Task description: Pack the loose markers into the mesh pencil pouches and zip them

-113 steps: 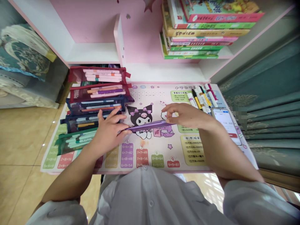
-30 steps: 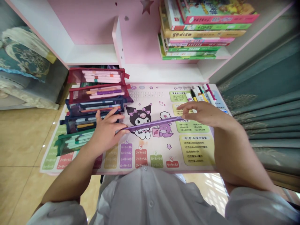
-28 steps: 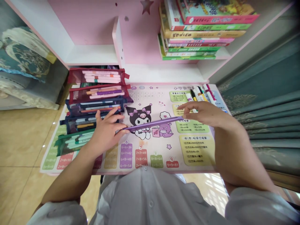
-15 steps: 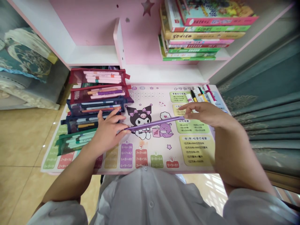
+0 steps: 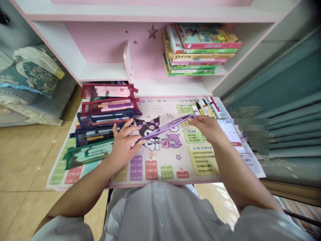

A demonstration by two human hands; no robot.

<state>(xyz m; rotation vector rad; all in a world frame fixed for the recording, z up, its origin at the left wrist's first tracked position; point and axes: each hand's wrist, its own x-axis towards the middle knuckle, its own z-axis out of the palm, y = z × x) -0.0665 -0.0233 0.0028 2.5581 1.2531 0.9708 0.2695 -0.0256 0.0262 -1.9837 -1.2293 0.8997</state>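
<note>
A purple zip pencil pouch (image 5: 167,127) is held over the middle of the printed desk mat, slanting up to the right, its two long edges slightly parted. My left hand (image 5: 126,140) pinches its left end between thumb and finger, with the other fingers spread. At the far end, my right hand (image 5: 207,125) grips the pouch with its fingers closed. Beside my left hand lie mesh pouches filled with markers: a green pouch (image 5: 87,154), two navy ones and two red ones, the rearmost a red pouch (image 5: 107,90). Loose markers (image 5: 207,107) lie behind my right hand.
The cartoon desk mat (image 5: 160,167) covers the desk. A phone (image 5: 232,135) lies at the right, beyond my right forearm. Stacked books (image 5: 200,55) stand on the shelf at the back right. A curtain (image 5: 288,110) hangs at the right.
The purple pouch has gone from nearly flat-edged to slightly parted, its right end raised. My right hand has moved a little left and now closes on it. The view has tilted up, showing the phone.
</note>
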